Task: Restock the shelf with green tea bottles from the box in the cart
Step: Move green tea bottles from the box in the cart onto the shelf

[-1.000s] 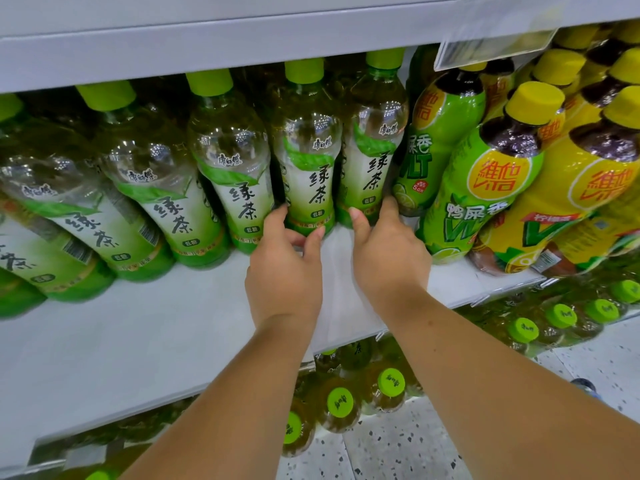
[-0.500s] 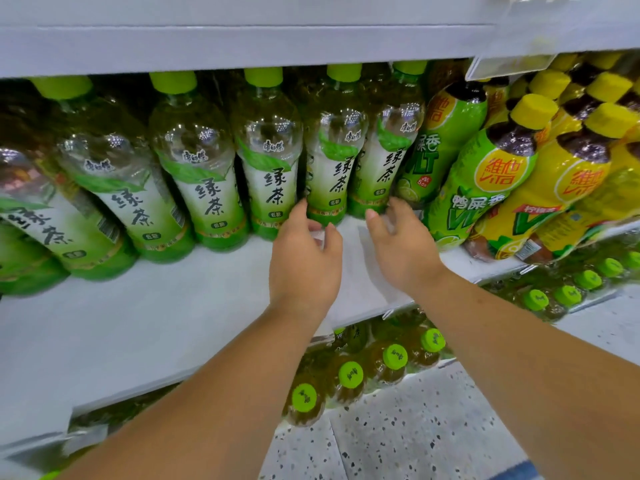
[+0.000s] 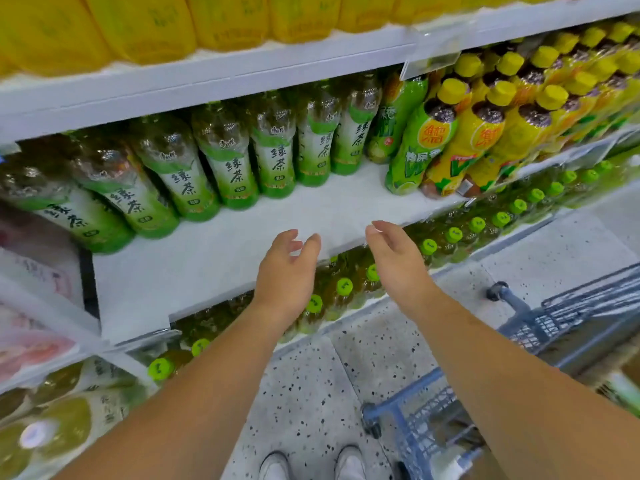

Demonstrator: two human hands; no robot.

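Several green tea bottles point(image 3: 277, 157) with green-and-white labels stand in a row at the back of the white shelf point(image 3: 214, 258). My left hand point(image 3: 285, 271) hovers over the shelf's front edge, fingers loosely curved, holding nothing. My right hand point(image 3: 394, 261) is beside it at the same edge, also empty with relaxed fingers. Both hands are well short of the bottles. The blue wire cart point(image 3: 540, 327) stands at the lower right; the box in it is not plainly visible.
Yellow-capped lemon tea bottles point(image 3: 485, 133) fill the shelf's right part. Yellow packs point(image 3: 138, 22) sit on the shelf above. Green-capped bottles point(image 3: 450, 233) crowd the lower shelf. Pink packages point(image 3: 31, 341) lie at left. Speckled floor and my shoes point(image 3: 311, 465) are below.
Both hands have let go of the two bottles and drawn back from the row to the shelf's front edge. The view has pulled back and down, showing the cart.
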